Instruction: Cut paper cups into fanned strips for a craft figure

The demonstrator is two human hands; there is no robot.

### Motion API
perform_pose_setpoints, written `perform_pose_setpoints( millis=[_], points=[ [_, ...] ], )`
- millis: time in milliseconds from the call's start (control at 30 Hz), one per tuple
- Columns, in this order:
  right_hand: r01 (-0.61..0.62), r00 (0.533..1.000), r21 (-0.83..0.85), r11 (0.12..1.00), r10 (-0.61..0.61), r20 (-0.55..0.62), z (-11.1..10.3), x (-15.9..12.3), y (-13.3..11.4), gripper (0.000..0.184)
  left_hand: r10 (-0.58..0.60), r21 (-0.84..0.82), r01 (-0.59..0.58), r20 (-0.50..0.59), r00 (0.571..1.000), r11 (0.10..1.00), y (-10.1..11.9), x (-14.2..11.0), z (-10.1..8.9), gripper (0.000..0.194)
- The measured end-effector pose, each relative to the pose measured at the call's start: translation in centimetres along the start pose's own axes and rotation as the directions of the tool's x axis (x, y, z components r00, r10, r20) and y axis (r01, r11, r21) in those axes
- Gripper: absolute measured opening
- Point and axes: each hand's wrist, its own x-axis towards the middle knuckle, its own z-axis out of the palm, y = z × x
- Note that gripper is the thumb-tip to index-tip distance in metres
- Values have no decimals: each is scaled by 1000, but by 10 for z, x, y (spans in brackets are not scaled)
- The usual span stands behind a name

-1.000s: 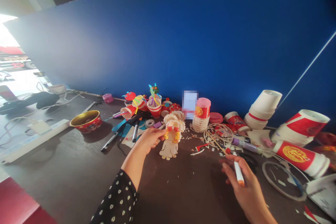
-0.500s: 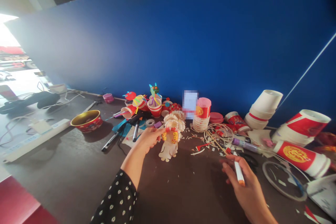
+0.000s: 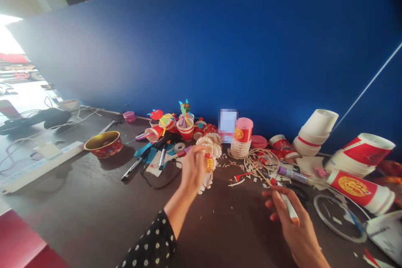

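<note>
The left sleeve (image 3: 146,243) is black cloth printed with small white oval dots, ending partway up the forearm; the left hand (image 3: 193,169) and right hand (image 3: 290,222) are bare.

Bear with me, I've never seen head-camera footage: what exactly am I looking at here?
There is no machine here: these are a person's two bare hands, seen from a camera worn on their head, looking forward and down. All three pictures come from that one camera. The right hand grips a white marker. The left hand is raised in front of a figure made of cut paper strips. The dark table also holds red-and-white paper cups, paper scraps and a red bowl.
</note>
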Motion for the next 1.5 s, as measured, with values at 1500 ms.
perform_pose_setpoints(
  millis=[1500],
  points=[
    [-77,973,265,961,15,230,-6,-2,-2,23,301,-106,-321,693,655,941,-12,-47,53,20]
  ],
)
